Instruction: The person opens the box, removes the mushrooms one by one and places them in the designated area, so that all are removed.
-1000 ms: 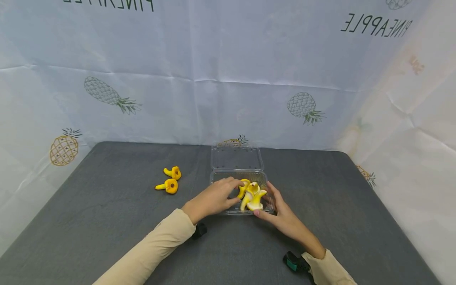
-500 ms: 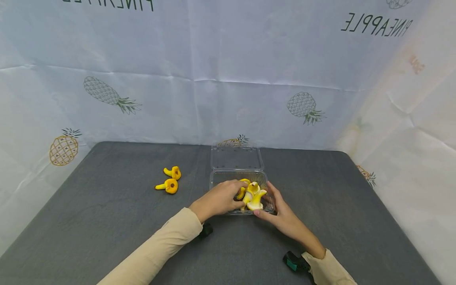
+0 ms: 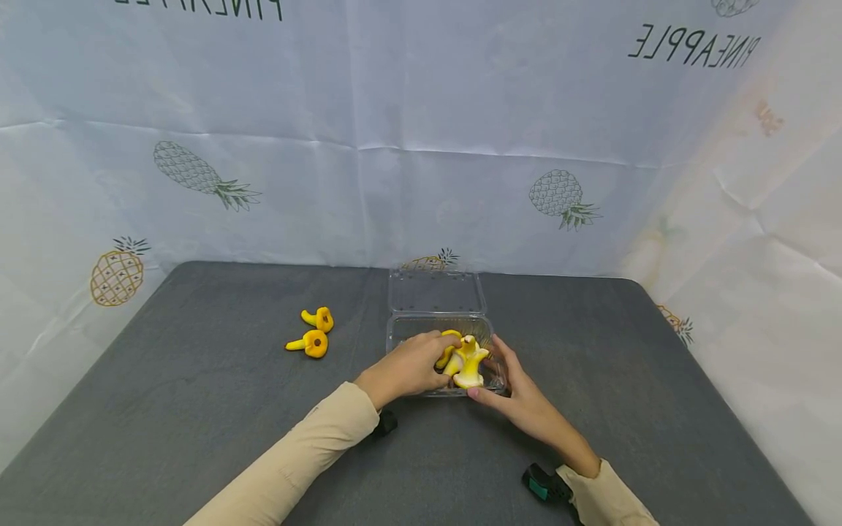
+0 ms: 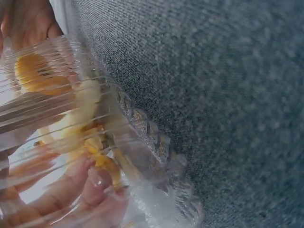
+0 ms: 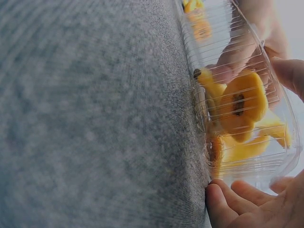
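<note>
A clear plastic clamshell box (image 3: 403, 326) stands on the table with its lid (image 3: 437, 294) folded back. Several yellow mushrooms with pale undersides, one of them a mushroom (image 3: 469, 371) near the front, lie bunched in its right half. My left hand (image 3: 411, 364) reaches in over the left side, thumb and fingers curled about the bunch's left edge. Through the ribbed wall, the left wrist view shows its fingertips (image 4: 97, 183) against a yellow piece. My right hand (image 3: 526, 400) grips the box's right front corner, thumb at the front rim and fingers along the side.
Two more yellow mushrooms, a nearer one (image 3: 316, 343) and a farther one (image 3: 322, 319), lie on the dark grey table (image 3: 217, 380) left of the box. A pineapple-print cloth (image 3: 421, 197) hangs behind the table's back edge.
My left hand has moved right, deeper over the box, and its fingers have closed in on the mushrooms. The front mushrooms have shifted slightly left. My right hand has stayed at the box.
</note>
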Motion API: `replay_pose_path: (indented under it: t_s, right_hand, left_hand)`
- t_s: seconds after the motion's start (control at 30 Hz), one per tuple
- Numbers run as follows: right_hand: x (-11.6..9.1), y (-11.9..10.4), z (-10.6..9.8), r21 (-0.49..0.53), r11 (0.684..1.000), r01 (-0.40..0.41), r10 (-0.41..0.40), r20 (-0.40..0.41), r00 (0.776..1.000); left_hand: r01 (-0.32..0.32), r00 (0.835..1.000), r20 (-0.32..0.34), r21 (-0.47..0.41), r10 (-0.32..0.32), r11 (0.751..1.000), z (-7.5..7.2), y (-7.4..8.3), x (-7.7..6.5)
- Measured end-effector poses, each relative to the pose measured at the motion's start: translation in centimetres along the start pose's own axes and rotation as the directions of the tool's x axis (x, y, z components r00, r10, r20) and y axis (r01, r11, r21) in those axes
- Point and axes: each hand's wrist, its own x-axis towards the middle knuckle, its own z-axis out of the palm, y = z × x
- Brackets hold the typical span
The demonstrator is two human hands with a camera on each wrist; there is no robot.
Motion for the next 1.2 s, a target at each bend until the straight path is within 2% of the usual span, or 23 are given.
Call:
replay_pose_path:
  t_s: [0.57, 0.7, 0.93, 1.2]
  right_hand:
    - [0.0, -0.1, 0.0, -0.005, 1.0, -0.008, 0.008, -0.005, 1.0]
    - [0.0, -0.1, 0.0, -0.005, 1.0, -0.004, 0.004, -0.003, 1.0]
    - [-0.1, -0.1, 0.0, -0.01, 1.0, 0.001, -0.001, -0.008, 1.0]
    - [-0.1, -0.2, 0.0, -0.013, 1.0, 0.01, -0.01, -0.007, 1.0]
  left_hand:
    - [0.005, 0.999, -0.033, 0.008, -0.005, 1.0, -0.4, -0.1, -0.1]
    - [-0.02, 0.999, -0.042, 0.008, 0.021, 1.0, -0.5, -0.2, -0.3]
    - [-0.055, 0.997, -0.059, -0.046, 0.053, 0.997, -1.0, -0.5, -0.7]
    - [-0.12, 0.987, -0.114, -0.075, 0.111, 0.99, -1.8, -0.8, -1.6]
